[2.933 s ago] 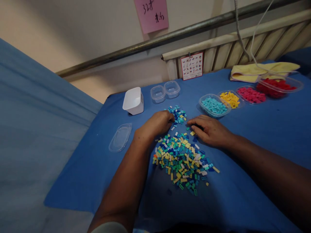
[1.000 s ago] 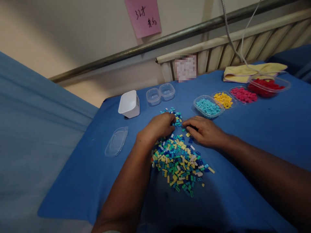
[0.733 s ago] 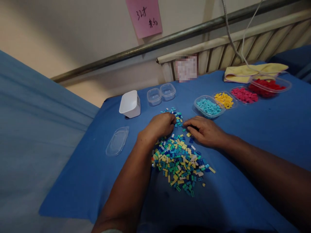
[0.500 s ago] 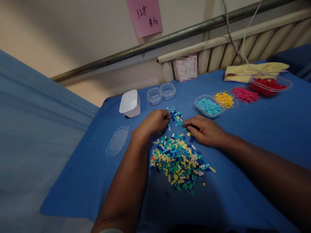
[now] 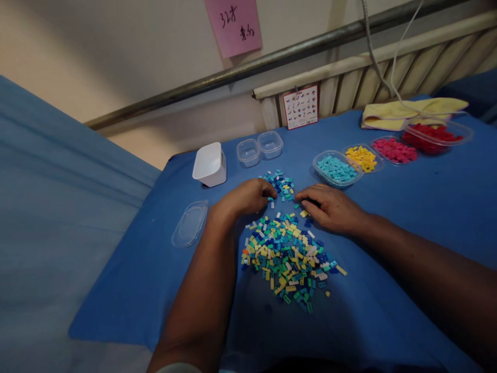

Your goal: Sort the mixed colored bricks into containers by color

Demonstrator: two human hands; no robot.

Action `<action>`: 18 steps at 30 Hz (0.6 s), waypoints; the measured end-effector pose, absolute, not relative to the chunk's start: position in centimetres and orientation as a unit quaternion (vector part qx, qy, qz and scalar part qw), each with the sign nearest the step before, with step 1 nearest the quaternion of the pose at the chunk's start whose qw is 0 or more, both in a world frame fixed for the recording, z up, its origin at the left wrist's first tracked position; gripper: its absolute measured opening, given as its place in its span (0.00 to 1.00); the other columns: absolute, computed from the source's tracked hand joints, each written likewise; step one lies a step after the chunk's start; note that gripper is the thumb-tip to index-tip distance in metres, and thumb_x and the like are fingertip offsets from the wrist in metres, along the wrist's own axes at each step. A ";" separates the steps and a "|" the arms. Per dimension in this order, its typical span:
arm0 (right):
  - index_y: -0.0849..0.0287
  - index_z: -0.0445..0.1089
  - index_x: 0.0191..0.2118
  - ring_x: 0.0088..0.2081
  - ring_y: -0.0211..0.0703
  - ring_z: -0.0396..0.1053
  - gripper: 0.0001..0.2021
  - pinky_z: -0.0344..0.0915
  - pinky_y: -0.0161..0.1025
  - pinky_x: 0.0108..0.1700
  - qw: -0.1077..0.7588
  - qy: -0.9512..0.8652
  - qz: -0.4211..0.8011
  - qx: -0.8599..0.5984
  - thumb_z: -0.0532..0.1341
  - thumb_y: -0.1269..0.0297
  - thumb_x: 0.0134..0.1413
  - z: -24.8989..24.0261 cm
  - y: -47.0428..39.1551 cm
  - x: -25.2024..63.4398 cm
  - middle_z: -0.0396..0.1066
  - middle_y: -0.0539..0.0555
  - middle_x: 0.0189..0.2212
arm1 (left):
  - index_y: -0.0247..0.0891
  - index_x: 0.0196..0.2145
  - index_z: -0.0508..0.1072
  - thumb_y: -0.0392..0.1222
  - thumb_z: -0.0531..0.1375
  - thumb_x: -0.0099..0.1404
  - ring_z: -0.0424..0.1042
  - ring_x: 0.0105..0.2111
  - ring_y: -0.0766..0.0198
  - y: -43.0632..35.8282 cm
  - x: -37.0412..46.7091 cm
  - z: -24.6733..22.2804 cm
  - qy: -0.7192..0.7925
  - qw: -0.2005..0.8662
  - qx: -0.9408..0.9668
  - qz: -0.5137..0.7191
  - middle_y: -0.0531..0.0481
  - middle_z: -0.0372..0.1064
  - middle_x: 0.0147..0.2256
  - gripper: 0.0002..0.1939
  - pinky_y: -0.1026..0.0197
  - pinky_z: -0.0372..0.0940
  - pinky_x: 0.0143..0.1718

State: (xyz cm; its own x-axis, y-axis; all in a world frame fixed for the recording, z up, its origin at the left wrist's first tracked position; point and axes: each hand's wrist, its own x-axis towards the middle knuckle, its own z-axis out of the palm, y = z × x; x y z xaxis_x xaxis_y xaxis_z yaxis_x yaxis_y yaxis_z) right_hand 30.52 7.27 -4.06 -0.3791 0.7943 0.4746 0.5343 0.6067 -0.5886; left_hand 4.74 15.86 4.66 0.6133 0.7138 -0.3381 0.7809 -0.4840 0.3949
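Head view: left hand [image 5: 245, 198] curled, fingertips on the small blue pile [image 5: 280, 185]; whether it pinches a brick I cannot tell. Right hand [image 5: 330, 207] flat, fingers loosely spread, at the top edge of the mixed pile [image 5: 289, 256]. Best to slide single bricks out with fingertips and keep the two piles apart. Blue cloth [image 5: 407, 207] covers the table. Radiator [image 5: 388, 77] and pink note [image 5: 234, 26] on the wall behind.
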 end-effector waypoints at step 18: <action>0.55 0.79 0.54 0.50 0.56 0.79 0.13 0.74 0.56 0.55 0.372 -0.813 0.180 -0.410 0.60 0.67 0.71 -3.8 7.3 30.5 0.84 0.59 0.49 | 0.41 0.45 0.81 0.34 0.62 0.63 0.74 0.34 0.60 15.5 5.3 5.1 0.440 0.189 0.875 -0.064 0.49 0.81 0.39 0.13 0.60 0.62 0.36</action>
State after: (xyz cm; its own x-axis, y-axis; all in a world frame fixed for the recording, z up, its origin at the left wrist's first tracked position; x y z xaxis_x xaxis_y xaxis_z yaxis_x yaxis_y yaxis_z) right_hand 30.54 7.30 -3.85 -0.3864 0.8010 0.4572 0.5322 0.5985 -0.5988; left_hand 5.33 15.50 5.14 0.6041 0.7466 -0.2787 0.7951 -0.5412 0.2737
